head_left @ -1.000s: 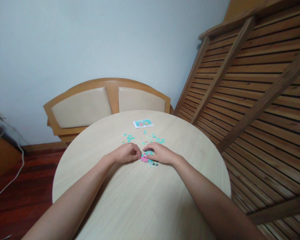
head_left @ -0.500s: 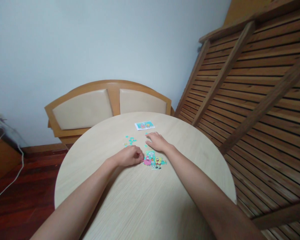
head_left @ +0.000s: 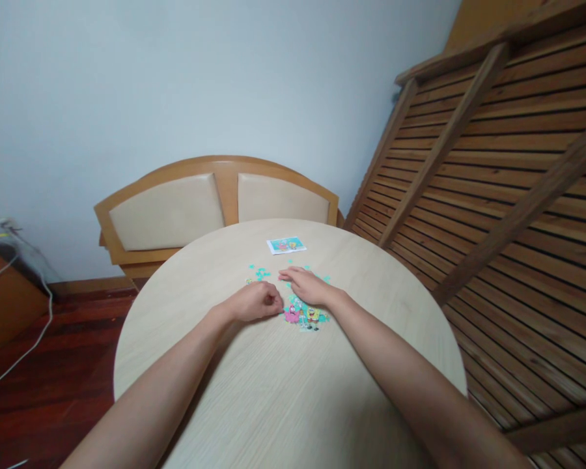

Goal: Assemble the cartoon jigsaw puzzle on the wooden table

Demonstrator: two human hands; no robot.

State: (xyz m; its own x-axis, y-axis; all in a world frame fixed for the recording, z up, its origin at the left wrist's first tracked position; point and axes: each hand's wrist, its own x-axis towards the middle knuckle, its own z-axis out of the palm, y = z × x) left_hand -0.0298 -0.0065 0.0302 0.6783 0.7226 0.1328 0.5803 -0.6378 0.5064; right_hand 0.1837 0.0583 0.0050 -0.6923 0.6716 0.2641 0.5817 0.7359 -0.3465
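Note:
A partly joined jigsaw puzzle with cartoon figures, one pink and one yellow, lies on the round table. Just left of it rests my left hand, its fingers curled and pinched together near the puzzle's left edge. Whatever they may hold is too small to make out. My right hand lies low over the puzzle's far side, fingers stretched out and pointing left, covering part of that area. Small loose turquoise puzzle pieces are scattered beyond my left hand. A few more pieces lie beyond my right wrist.
Farther back on the table is a picture card showing similar cartoon figures. A padded wooden headboard stands behind the table against the wall. Wooden slats lean on the right. A white cable hangs at the left.
My right hand has moved nearer and slightly left, toward the puzzle's far edge. Loose pieces beyond it now show. My left hand stays pinched beside the puzzle. The view has shifted slightly.

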